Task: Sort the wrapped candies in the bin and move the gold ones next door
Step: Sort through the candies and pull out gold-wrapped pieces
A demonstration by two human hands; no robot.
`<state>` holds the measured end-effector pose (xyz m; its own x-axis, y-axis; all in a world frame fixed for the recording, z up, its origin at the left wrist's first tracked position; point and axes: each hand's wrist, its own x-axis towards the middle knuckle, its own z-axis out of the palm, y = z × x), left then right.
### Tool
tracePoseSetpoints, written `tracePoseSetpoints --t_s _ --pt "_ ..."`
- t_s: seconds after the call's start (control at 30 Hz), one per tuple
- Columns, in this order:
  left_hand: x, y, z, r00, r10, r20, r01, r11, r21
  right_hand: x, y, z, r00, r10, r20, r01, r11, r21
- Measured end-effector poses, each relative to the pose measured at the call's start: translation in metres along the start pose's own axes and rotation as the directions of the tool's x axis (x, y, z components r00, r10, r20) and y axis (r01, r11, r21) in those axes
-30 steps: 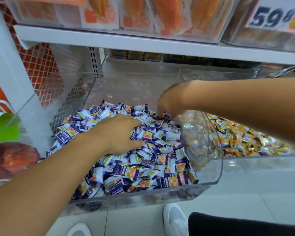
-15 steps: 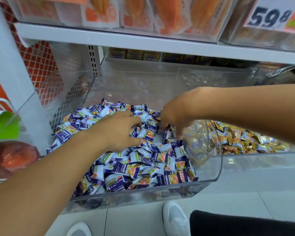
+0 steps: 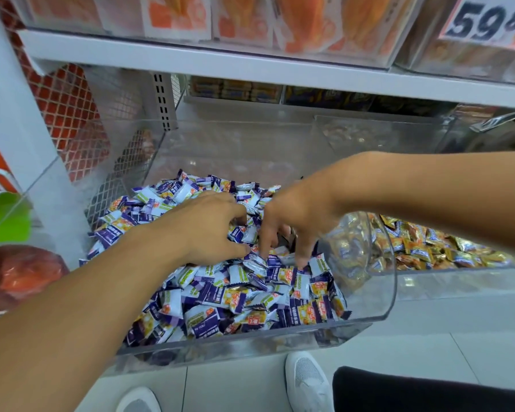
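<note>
Right hand (image 3: 294, 215) fingers seemingly probe purple candies (image 3: 220, 295); left hand (image 3: 208, 230) rests.

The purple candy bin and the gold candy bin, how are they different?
The purple candy bin holds purple-and-white wrappers; the gold candy bin holds gold ones. Both hands, left hand and right hand, dig in the purple bin; none touches the gold. Both bins are clear plastic.
</note>
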<state>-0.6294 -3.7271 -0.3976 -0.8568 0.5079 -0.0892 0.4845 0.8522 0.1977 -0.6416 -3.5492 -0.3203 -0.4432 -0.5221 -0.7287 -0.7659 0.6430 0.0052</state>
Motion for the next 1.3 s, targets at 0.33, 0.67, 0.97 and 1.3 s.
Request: tracePoseSetpoints --t_s 0.33,0.67,0.97,1.3 --pt "-0.001 0.001 -0.001 0.998 -0.017 0.057 0.016 1.000 0.020 0.006 0.038 -0.009 0.920 0.293 -0.260 -0.382 0.819 -0.429" --pt "-0.002 -0.001 -0.006 0.999 -0.005 0.052 0.004 1.000 0.015 -0.014 0.000 0.004 0.996 -0.004 -0.084 -0.013 0.980 -0.200" --pt "-0.008 0.003 -0.015 0.993 -0.013 0.116 0.009 0.999 0.034 0.003 0.010 0.011 0.967 0.222 0.124 -0.090 0.756 -0.649" --pt "-0.011 0.002 -0.016 0.986 0.027 0.166 -0.033 0.999 0.030 -0.010 0.034 -0.012 0.914 0.226 -0.338 -0.359 0.839 -0.409"
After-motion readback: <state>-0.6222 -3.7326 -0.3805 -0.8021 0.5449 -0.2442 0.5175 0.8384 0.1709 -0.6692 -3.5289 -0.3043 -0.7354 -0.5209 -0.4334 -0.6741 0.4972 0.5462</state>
